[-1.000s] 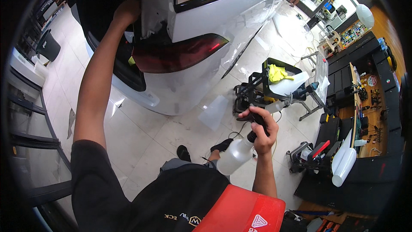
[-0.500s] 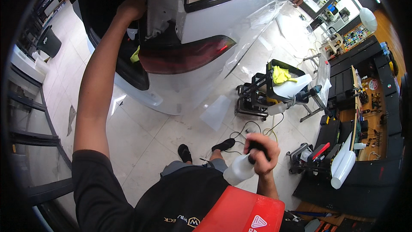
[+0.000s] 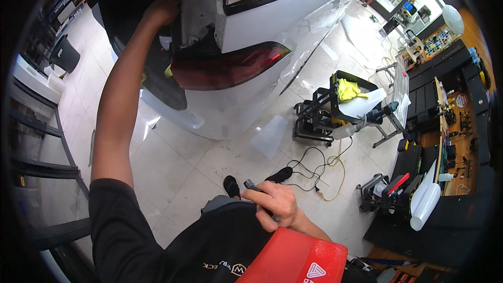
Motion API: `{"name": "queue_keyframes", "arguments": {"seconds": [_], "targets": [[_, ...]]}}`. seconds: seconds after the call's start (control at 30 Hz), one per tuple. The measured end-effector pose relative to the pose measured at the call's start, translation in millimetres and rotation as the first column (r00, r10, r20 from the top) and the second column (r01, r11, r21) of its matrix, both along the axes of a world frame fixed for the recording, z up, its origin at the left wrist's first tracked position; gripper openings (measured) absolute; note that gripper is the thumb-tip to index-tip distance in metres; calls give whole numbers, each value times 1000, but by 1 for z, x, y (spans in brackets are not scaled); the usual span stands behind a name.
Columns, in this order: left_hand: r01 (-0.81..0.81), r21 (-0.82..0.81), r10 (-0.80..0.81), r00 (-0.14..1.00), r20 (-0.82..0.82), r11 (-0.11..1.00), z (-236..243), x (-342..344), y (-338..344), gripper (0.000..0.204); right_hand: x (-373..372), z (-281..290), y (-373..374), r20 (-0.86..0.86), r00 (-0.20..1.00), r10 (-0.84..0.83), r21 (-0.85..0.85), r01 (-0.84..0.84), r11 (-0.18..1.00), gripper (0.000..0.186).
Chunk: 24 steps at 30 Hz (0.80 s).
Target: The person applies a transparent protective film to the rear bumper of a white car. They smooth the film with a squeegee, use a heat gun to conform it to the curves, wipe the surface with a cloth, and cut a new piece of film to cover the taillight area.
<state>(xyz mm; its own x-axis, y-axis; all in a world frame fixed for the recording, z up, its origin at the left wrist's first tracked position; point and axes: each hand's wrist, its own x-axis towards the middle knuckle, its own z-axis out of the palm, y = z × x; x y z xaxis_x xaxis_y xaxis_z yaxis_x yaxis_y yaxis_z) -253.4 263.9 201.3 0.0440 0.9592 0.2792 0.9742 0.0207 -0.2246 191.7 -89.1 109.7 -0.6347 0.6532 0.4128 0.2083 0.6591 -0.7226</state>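
I see the white car [image 3: 293,47] filling the top, bare tiled floor [image 3: 173,162] open below its bumper edge, my left hand [image 3: 163,10] flat against the body panel seam, fingers spread, and my right hand [image 3: 275,202] clenched around a small dark tool [image 3: 250,184] at my waist.

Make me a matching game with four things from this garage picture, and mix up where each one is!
Things:
1. left hand
2. right hand
3. yellow cloth
4. tail light

Places:
A. on the black cart
B. up at the edge of the white car's body
C. low by the person's waist, around a small dark tool
D. dark red, on the rear of the white car

Pairs: 1-B, 2-C, 3-A, 4-D
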Motion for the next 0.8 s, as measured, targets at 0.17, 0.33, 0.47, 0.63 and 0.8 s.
{"name": "queue_keyframes", "arguments": {"seconds": [0.17,0.33,0.47,0.63,0.8], "targets": [[189,122,-189,982,-11,974,-11,-27,3,36,39,-26,17,-77,993,-94,-94,86,992,59],[32,-64,-33,999,-17,997,-14,-38,22,40,95,-75,35,-417,781,-465,-347,336,876,52],[138,-8,-138,988,-72,990,-34,-16,38,43,129,-70,88,-329,835,-441,-177,404,897,49],[183,25,-174,961,-214,983,-71,-90,52,54,178,-59,154,-369,748,-552,-431,388,814,55],[65,-15,-66,959,-277,998,-72,-174,6,58,244,-122,218,-307,716,-627,-440,478,760,62]]}}
